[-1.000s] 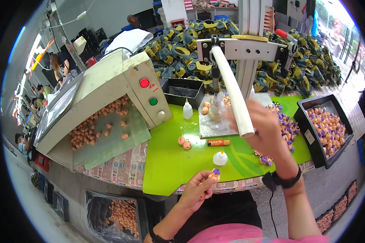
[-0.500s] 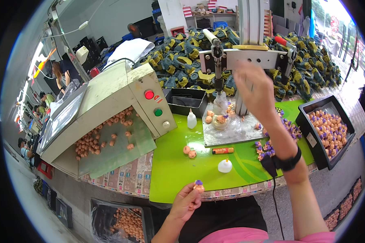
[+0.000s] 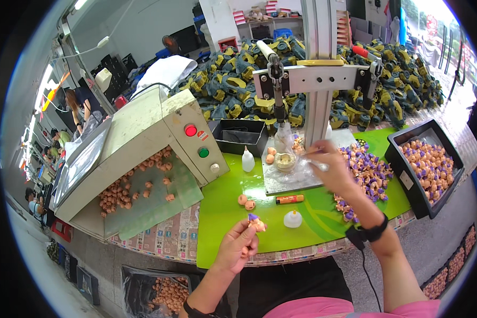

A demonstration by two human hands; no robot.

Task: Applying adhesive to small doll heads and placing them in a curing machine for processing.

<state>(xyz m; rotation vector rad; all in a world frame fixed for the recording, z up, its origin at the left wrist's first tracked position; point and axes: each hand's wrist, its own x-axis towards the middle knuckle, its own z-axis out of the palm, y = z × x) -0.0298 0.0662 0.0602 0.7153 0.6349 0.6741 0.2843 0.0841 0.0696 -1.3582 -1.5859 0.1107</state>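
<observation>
The left hand [image 3: 237, 245] is held low over the near edge of the green mat [image 3: 222, 212], its fingers closed around a small peach toy head with a purple tip [image 3: 256, 223], which is pinched at the fingertips and pointed up and away from the body. The right hand [image 3: 331, 168] is stretched forward to the press plate [image 3: 281, 183]; its fingers are drawn together as if on a thin stick or tool, but what is gripped is too small to be told.

The relation that matters is between the held head and the white cup [image 3: 285, 160] under the press spindle [image 3: 277, 79]. The cup lies ahead of the left hand and slightly to its right, well apart from it, while the right hand is just beside the cup on its right. The right hand is therefore the nearer of the 2.

Between the left hand and the plate, 2 loose peach heads [image 3: 246, 201], an orange tube [image 3: 290, 199] lying with its long axis left to right, and a white dome cap [image 3: 292, 218] are found on the mat. A small white bottle [image 3: 248, 159] stands upright to the left of the plate. A heap of purple-and-peach parts [image 3: 367, 170] lies beyond the right wrist, and a black bin [image 3: 403, 177] of finished pieces is set further right.
</observation>
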